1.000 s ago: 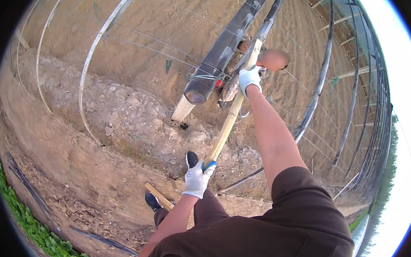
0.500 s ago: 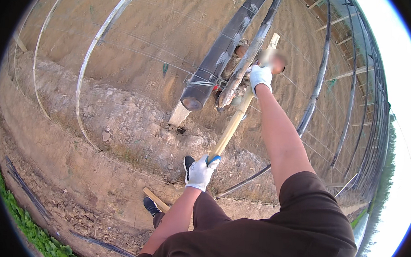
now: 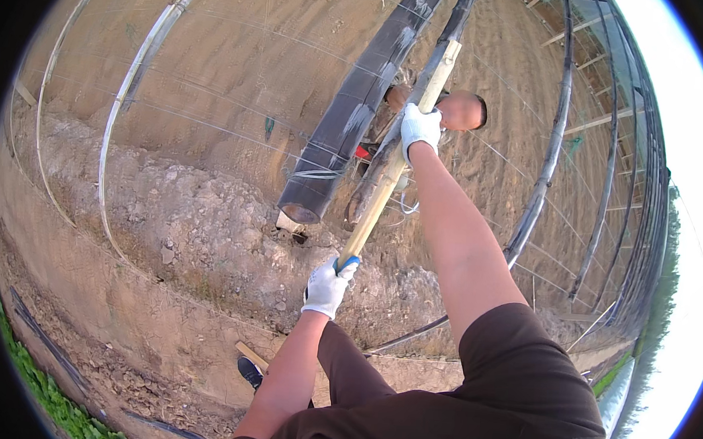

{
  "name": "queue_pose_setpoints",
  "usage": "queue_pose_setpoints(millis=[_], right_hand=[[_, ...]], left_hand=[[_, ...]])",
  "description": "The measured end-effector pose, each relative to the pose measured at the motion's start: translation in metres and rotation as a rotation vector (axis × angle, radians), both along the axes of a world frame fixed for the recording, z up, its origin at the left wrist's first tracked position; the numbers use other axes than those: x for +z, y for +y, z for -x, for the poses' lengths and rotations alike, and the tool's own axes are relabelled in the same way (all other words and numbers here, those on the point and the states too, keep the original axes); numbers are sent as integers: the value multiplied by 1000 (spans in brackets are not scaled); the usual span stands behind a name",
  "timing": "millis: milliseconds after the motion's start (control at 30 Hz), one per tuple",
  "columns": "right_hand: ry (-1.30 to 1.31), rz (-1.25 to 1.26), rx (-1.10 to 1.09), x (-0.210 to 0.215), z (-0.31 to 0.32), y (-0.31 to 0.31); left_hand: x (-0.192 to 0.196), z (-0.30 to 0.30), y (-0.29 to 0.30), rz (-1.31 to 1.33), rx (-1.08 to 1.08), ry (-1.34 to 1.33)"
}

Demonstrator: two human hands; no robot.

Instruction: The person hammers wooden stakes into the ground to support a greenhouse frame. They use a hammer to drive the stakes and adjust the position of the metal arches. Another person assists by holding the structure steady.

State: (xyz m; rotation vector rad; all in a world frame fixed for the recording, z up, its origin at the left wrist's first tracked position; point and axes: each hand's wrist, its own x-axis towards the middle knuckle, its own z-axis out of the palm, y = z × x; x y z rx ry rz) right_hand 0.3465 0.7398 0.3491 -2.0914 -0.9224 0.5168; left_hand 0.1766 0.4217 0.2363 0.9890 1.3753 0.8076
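Note:
A pale, squared wooden pole [image 3: 382, 197] slants across the middle of the view. My left hand [image 3: 329, 289], in a white glove with blue on the fingers, is closed round its lower end. Farther up, my right hand [image 3: 421, 130], also gloved, grips the pole. Left of it lies a thick dark post [image 3: 336, 134] with wire [image 3: 316, 171] wound near its lower end. A thinner weathered pole [image 3: 359, 197] runs between the two, partly hidden behind the wooden pole.
Another person's head [image 3: 462, 111] shows just beyond my right hand, with a red item [image 3: 365, 150] nearby. Curved hoops [image 3: 119, 117] rise at the left, dark hoops [image 3: 545, 163] at the right. Thin wires cross the bare soil. A plank [image 3: 251, 356] lies by my shoe [image 3: 250, 371].
Both hands have carried the wooden pole to the left and slightly up. It now overlaps the thinner weathered pole, where before it was off to its right. The view has also shifted.

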Motion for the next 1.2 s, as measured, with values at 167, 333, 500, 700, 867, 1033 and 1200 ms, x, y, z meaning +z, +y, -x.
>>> queue_pose_setpoints(millis=[167, 333, 500, 700, 867, 1033, 1200], right_hand=[[97, -9, -5, -4, 4, 2], [45, -27, 3, -22, -8, 8], [-59, 108, -21, -24, 5, 5], [-26, 153, -72, -23, 7, 12], [154, 104, -82, 7, 22, -3], [64, 88, -72, -7, 19, 0], [78, 88, 3, -6, 17, -3]], left_hand=[[-15, -6, 11, 25, 62, -209], [-22, -7, 11, 42, 49, -51], [-10, 1, 10, 117, 73, -123], [-6, 1, 17, 167, 100, -252], [-5, -4, 19, 137, 111, -147], [-7, -3, 14, 187, 113, -197], [-5, 1, 11, 225, 147, -261]])
